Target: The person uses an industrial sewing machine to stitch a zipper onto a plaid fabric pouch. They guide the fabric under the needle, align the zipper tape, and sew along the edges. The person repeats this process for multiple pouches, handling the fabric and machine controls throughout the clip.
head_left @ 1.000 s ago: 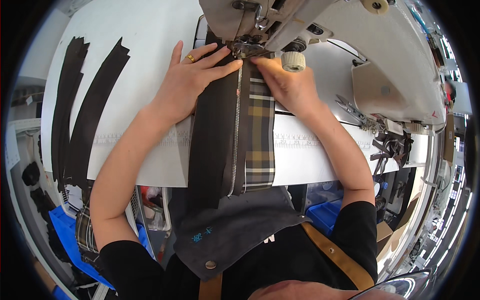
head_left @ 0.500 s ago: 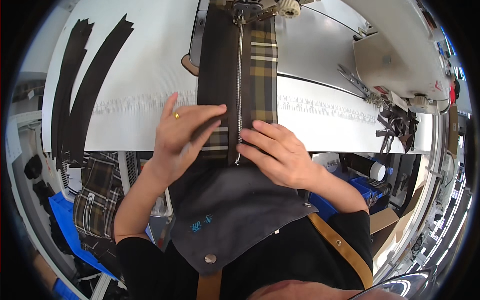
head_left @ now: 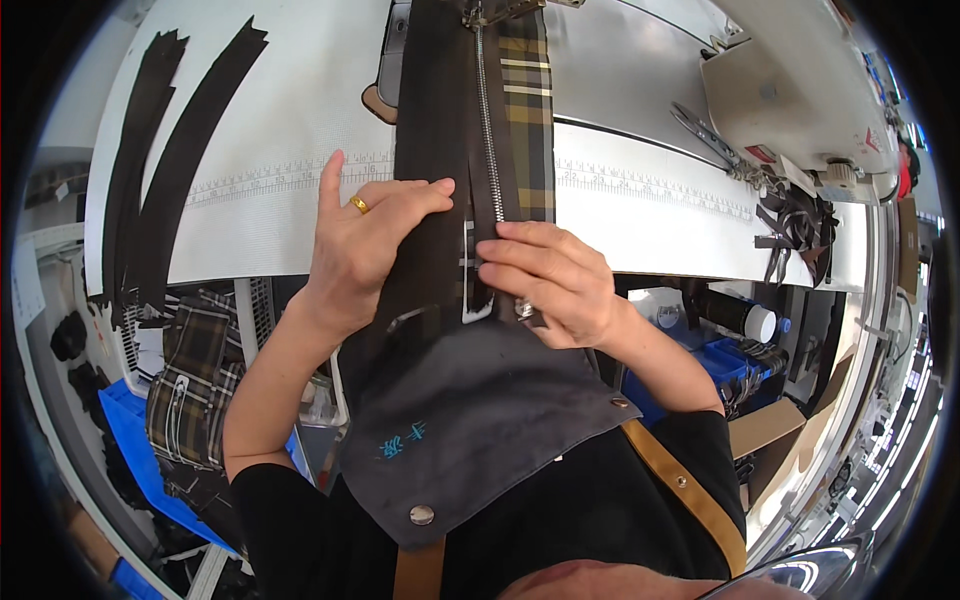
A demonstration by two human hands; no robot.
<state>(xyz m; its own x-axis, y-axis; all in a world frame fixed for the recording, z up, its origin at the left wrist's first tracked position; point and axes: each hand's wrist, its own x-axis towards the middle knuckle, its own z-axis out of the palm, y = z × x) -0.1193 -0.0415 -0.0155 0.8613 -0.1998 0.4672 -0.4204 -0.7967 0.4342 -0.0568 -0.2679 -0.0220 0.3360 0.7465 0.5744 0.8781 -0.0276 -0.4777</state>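
A zipper (head_left: 487,120) with silvery metal teeth on dark tape runs toward me from beneath the presser foot (head_left: 474,16) of a sewing machine. Left of it lies a dark fabric panel (head_left: 430,120); to its right shows plaid fabric (head_left: 528,110) in brown, olive and white. My left hand (head_left: 365,240), wearing a gold ring, has its fingertips closed on the dark panel, little finger raised and thumb hidden. My right hand (head_left: 555,280) grips the near part of the zipper between fingers and thumb. Between the hands, a narrow gap parts zipper and panel.
Dark fabric strips (head_left: 200,150) lie on the white table at left. Scissors (head_left: 703,130) and a heap of dark scraps (head_left: 795,235) are at right, near the machine body (head_left: 790,110). Plaid pieces (head_left: 200,380) fill a blue bin (head_left: 135,430) below left.
The zipper's near end has been drawn to the right, away from the dark panel. My right hand has closed on it. My left fingers have closed on the panel, which now covers the plaid there.
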